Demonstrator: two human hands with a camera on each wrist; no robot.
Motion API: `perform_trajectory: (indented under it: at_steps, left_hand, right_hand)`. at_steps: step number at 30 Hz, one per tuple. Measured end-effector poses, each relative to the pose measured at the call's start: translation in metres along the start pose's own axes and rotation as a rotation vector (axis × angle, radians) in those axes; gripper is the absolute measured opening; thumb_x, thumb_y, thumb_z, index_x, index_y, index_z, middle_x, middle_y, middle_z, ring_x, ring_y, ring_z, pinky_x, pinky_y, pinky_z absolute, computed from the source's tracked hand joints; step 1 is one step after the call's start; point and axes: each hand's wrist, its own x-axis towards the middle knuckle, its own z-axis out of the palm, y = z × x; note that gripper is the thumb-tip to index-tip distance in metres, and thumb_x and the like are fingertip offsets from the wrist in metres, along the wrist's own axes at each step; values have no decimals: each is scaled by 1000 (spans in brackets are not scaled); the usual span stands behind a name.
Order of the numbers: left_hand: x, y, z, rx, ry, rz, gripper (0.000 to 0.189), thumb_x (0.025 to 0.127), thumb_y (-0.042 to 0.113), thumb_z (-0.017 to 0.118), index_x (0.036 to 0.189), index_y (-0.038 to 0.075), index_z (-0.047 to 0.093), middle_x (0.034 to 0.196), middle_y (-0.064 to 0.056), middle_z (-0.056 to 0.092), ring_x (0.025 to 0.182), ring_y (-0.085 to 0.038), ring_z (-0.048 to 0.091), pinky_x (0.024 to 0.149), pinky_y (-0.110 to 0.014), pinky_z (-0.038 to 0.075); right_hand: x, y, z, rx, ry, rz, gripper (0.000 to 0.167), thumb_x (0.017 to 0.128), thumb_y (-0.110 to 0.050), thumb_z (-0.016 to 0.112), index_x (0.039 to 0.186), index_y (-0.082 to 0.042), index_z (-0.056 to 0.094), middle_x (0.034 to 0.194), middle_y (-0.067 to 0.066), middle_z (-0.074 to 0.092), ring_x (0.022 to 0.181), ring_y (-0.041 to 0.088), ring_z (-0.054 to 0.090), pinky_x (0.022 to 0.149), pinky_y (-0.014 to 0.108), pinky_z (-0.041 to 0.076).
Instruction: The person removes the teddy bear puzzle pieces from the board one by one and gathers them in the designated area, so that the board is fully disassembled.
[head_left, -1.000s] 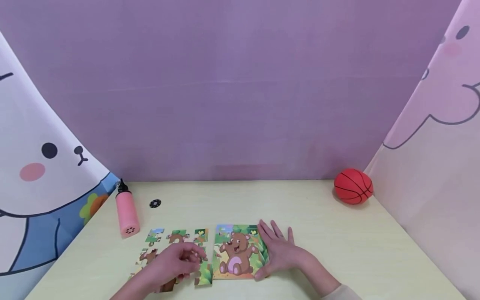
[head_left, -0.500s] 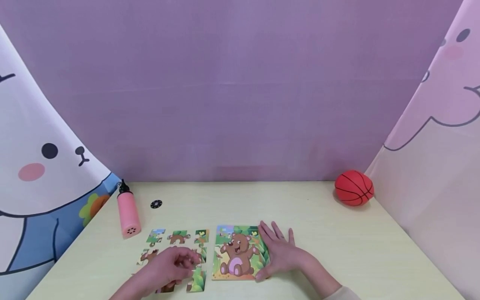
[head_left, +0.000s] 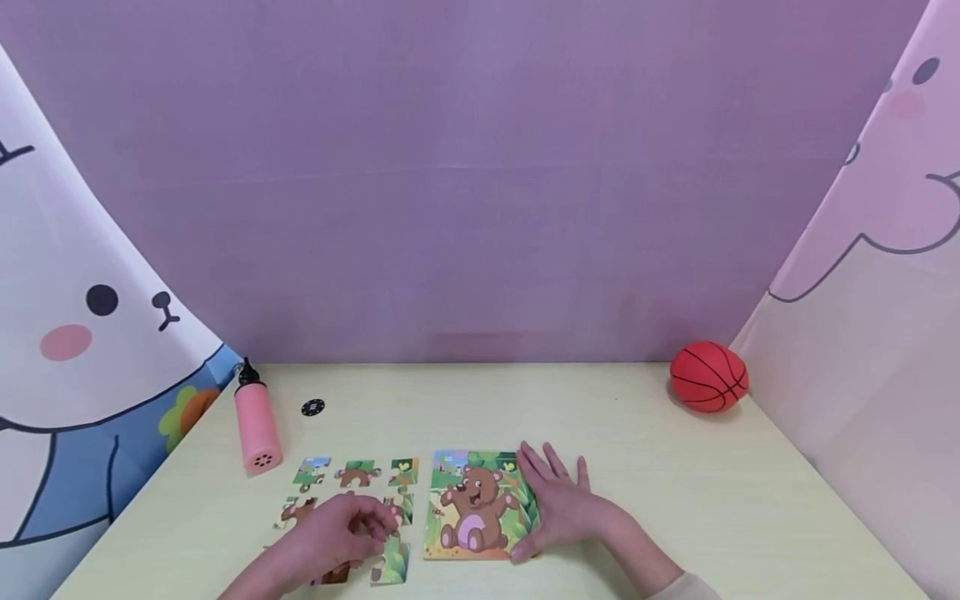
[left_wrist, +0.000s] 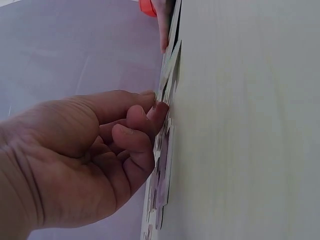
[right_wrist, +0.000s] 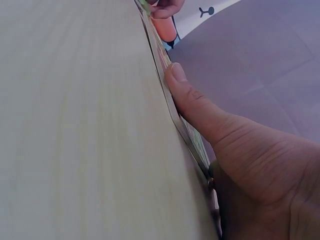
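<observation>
My left hand [head_left: 333, 532] pinches the edge of a green jigsaw piece [head_left: 393, 563] at the lower right of the loose puzzle. From the left wrist, that piece [left_wrist: 172, 67] shows tilted, with one side raised off the layer below, between thumb and fingertips. Several other jigsaw pieces [head_left: 358, 473] lie spread in rows around and partly under this hand. To their right is a square bear picture board [head_left: 474, 507]. My right hand [head_left: 566, 507] rests along its right edge, fingers spread, and the thumb [right_wrist: 185, 90] lies on the board's near edge in the right wrist view.
A pink hand pump [head_left: 257, 427] lies at the back left, with a black round chip [head_left: 312, 407] beside it. A red toy basketball [head_left: 708, 377] sits at the back right corner. Purple cloth [head_left: 480, 250] hangs behind the table [head_left: 675, 483].
My left hand has shifted a little left, bringing the green jigsaw piece with it away from the picture board. My right hand stays in place.
</observation>
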Motion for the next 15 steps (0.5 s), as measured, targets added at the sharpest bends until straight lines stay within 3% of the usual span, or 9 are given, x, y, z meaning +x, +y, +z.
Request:
perform_trajectory:
  at_steps: [5,12,15]
  left_hand:
    - [-1,1,0,-1,-1,0,15,87,1,75,102,5,70,88,-4,64,77,-22,55,62,-28,48]
    - [0,7,2,76,76,-3,10,92,14,74,101,11,72,91,-2,62,79,-22,55,62,-30,47]
    - [1,10,4,93,81,-1,11,93,18,73,102,12,72,92,-2,62,78,-21,54,61,-31,46]
  right_hand:
    - [-1,-2,-1,-11,5,-5,137,65,-72,81,160,0,13,168,14,6,150,47,0,104,80,-5]
    - [0,0,1,-10,-1,-9,137,65,-74,79,160,0,13,168,14,5,150,47,-1,105,79,-5]
    - [-1,-1,-1,-10,-5,-16,136,66,-72,81,161,-2,13,168,15,4,150,48,0,104,80,-5]
